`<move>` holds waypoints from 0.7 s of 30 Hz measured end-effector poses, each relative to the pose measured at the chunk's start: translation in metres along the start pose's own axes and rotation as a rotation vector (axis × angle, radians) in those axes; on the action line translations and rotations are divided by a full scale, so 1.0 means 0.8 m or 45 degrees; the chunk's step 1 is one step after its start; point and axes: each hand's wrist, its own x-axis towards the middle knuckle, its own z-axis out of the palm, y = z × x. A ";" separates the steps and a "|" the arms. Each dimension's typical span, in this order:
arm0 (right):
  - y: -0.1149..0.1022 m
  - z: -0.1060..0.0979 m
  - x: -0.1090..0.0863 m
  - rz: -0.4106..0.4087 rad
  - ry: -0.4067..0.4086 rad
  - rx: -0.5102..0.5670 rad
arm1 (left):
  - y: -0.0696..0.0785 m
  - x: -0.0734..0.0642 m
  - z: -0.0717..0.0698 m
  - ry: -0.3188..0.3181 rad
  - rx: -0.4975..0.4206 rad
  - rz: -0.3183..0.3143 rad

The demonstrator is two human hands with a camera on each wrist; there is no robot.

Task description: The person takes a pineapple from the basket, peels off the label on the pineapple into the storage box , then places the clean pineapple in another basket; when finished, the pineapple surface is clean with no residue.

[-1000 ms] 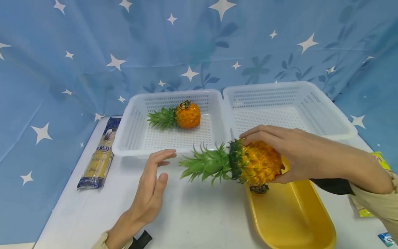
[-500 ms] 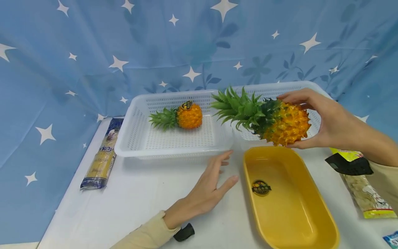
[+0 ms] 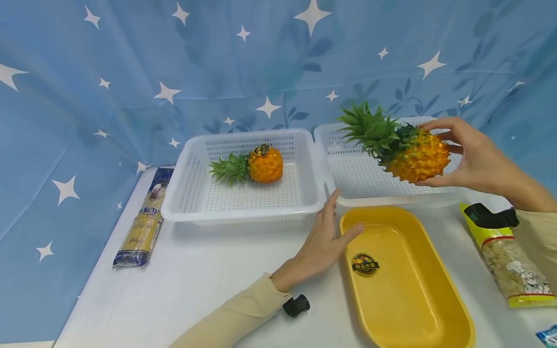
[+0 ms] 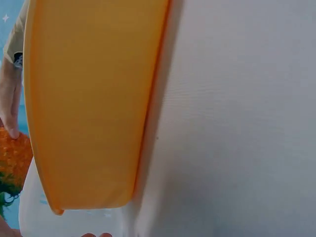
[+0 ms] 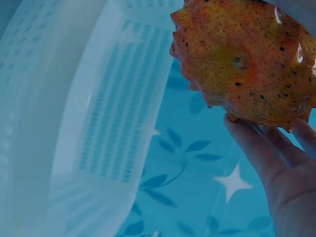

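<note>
My right hand (image 3: 472, 157) grips an orange pineapple (image 3: 419, 154) by its round body, its green leaves pointing left, above the right white basket (image 3: 391, 199). In the right wrist view the spiky base of the pineapple (image 5: 237, 64) faces the camera, fingers (image 5: 261, 153) against its side. My left hand (image 3: 319, 241) has its fingers extended beside the yellow tub (image 3: 404, 285). Its fingertips are near the front rims of the baskets, and the thumb overlaps the tub's left rim. A second, smaller pineapple (image 3: 265, 165) with a black label lies in the left white basket (image 3: 243, 211).
A long blue and yellow packet (image 3: 143, 217) lies left of the left basket. To the right of the tub lies a yellow-topped food bag (image 3: 509, 266), with a small blue packet (image 3: 548, 334) nearer the front. A blue star-patterned curtain (image 3: 217, 63) hangs behind the baskets.
My right hand has lifted the pineapple away from the tub, up and right over the right basket. My left hand has moved right to the tub's left side.
</note>
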 end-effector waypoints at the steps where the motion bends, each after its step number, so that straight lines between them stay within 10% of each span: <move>1: 0.006 0.000 -0.002 0.049 -0.011 -0.007 | 0.001 0.004 0.001 0.012 -0.008 -0.004; 8: 0.040 -0.003 -0.013 0.209 -0.128 -0.094 | 0.004 0.021 0.011 0.087 -0.041 -0.036; 21: 0.076 -0.001 -0.014 0.072 -0.332 -0.290 | 0.005 0.046 0.022 0.221 -0.086 -0.048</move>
